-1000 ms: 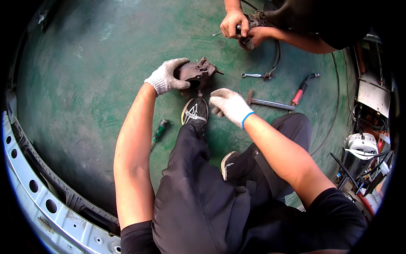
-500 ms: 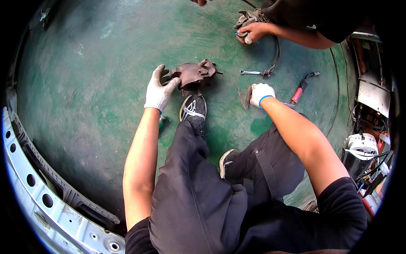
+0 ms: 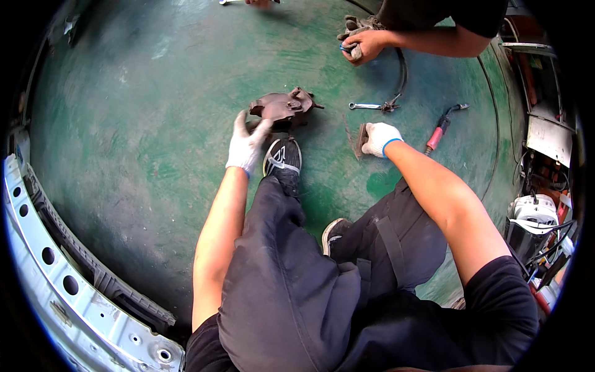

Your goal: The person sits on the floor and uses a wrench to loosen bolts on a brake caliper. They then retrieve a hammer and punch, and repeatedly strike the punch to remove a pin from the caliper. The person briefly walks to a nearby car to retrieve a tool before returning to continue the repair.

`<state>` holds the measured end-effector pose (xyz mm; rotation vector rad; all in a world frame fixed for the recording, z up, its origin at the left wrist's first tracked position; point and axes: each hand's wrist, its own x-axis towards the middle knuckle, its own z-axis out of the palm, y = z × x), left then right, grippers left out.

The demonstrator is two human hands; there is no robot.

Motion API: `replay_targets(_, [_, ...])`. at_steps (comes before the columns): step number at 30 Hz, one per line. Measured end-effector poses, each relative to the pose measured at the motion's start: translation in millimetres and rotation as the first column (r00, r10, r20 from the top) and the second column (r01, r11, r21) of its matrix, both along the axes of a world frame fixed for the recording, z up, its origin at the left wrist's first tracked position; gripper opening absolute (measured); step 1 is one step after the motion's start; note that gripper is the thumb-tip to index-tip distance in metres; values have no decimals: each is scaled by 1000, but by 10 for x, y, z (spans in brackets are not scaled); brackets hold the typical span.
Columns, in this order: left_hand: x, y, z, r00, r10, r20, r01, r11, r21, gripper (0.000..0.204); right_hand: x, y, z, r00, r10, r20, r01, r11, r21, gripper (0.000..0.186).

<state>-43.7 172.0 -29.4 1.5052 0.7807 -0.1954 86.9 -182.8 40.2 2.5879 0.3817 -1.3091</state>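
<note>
A rusty brown metal car part [image 3: 284, 106], with a curved shield and a short stud, lies on the green floor just beyond my shoe. My left hand [image 3: 246, 144], in a white knit glove, is at its near left edge. The thumb and fingers are spread around a gap; whether the fingertips touch the part is hard to tell. My right hand [image 3: 382, 139], gloved too, is closed on a flat brown piece [image 3: 362, 141] held on edge at the floor. Most of that piece hides behind the fingers, so its kind does not show.
Beyond my right hand lie a combination wrench [image 3: 364, 106] and a red-handled torch [image 3: 437, 135]. A co-worker's hand [image 3: 364, 46] holds grey gloves at the top right, near a dark hose [image 3: 404, 73]. A pale metal beam with holes [image 3: 93, 304] curves along the left.
My left hand has shifted right and nearer to me, along the rusty part's near edge. The right hand has barely moved. Another wrench now shows by a co-worker's hand at the top.
</note>
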Motion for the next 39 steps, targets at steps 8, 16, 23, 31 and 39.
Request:
replay_targets(8, [-1552, 420, 353, 897, -247, -367, 442, 445, 779, 74, 262, 8, 643, 985, -91, -144, 144, 894, 423, 40])
replay_targets(16, [-1710, 354, 308, 906, -208, -368, 395, 725, 564, 40, 393, -63, 918, 986, 7, -164, 72, 877, 476, 38])
replay_targets(23, [-203, -106, 1820, 847, -497, 191, 358, 797, 486, 38, 413, -76, 954, 982, 132, -138, -68, 917, 393, 39])
replay_targets(31, [-230, -695, 2254, 188, -932, 310, 923, 276, 268, 35, 302, 227, 1369, 970, 191, -154, -117, 912, 392, 43])
replay_targets(39, [-360, -960, 1549, 305, -898, 318, 569, 439, 695, 37, -87, -25, 1629, 972, 113, -205, 15, 844, 536, 40])
